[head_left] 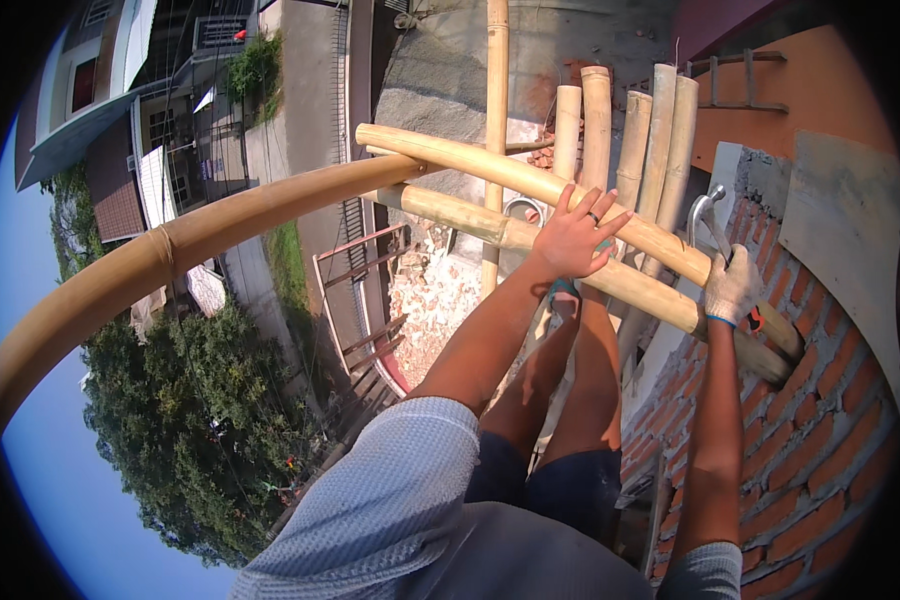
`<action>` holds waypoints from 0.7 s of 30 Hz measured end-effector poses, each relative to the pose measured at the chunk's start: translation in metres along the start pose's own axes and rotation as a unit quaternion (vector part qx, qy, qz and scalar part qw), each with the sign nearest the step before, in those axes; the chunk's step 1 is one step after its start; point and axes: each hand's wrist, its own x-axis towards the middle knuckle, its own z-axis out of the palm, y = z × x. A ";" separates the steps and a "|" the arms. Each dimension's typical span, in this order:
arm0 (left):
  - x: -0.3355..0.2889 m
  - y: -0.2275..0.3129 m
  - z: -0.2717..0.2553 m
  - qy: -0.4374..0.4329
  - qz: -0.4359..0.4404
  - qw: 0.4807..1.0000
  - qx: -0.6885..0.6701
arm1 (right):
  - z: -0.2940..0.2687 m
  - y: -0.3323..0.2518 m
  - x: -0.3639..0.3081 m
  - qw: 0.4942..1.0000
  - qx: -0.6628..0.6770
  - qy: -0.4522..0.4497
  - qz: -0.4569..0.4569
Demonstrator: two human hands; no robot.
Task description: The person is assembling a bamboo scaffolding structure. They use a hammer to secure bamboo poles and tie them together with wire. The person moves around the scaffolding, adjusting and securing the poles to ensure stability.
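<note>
My left hand (573,238), bare with a dark ring, lies with spread fingers on a long bamboo pole (450,155). A second bamboo pole (440,208) runs just below it, roughly parallel, under my left wrist. My right hand (732,285) wears a pale knitted glove and is closed around a claw hammer (707,212). The metal head sticks up above the glove, and part of an orange-and-black handle shows below. That hand rests over the right part of the upper pole, close to the brick wall (820,440).
A thick bamboo pole (100,290) slants across the left and meets the others. Several upright bamboo poles (597,120) stand ahead, beside a tall one (496,80). Far below lie rubble (435,310), a reddish metal frame (360,250) and a road (310,90).
</note>
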 end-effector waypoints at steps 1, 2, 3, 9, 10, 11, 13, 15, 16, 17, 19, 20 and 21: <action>-0.002 0.002 -0.001 0.004 -0.021 1.000 -0.002 | 0.000 0.001 0.000 1.000 0.003 0.006 -0.010; -0.003 0.004 -0.002 0.013 -0.037 0.999 0.005 | 0.001 0.001 0.000 1.000 0.005 0.003 -0.009; -0.005 0.008 -0.003 0.012 -0.051 0.999 0.011 | 0.001 0.002 -0.001 1.000 0.013 0.011 -0.015; -0.008 0.016 0.003 0.041 -0.197 0.979 0.041 | 0.003 0.002 0.000 1.000 0.002 0.027 0.002; -0.009 0.017 0.004 0.043 -0.197 0.979 0.039 | 0.001 0.001 -0.001 1.000 0.005 0.014 0.015; -0.010 0.018 0.004 0.044 -0.197 0.979 0.037 | 0.000 0.001 -0.001 1.000 0.003 0.010 0.011; -0.011 0.018 0.004 0.074 -0.197 0.977 0.035 | -0.003 0.001 -0.001 1.000 0.011 -0.012 0.016; -0.011 0.018 0.003 0.065 -0.197 0.978 0.037 | -0.004 0.000 0.000 1.000 0.014 -0.015 0.003; -0.011 0.017 0.003 0.064 -0.193 0.978 0.037 | -0.004 -0.001 0.000 1.000 0.004 -0.017 0.004; -0.011 0.017 0.003 0.057 -0.191 0.979 0.037 | -0.004 0.000 0.001 1.000 0.000 -0.018 0.002; -0.011 0.016 0.003 0.069 -0.191 0.979 0.035 | -0.003 0.000 0.001 1.000 0.002 -0.012 -0.003; -0.011 0.016 0.003 0.063 -0.194 0.979 0.031 | -0.003 0.000 0.001 1.000 0.008 -0.006 -0.005; -0.011 0.016 0.004 0.074 -0.192 0.978 0.032 | -0.002 0.000 0.002 1.000 0.011 -0.008 0.007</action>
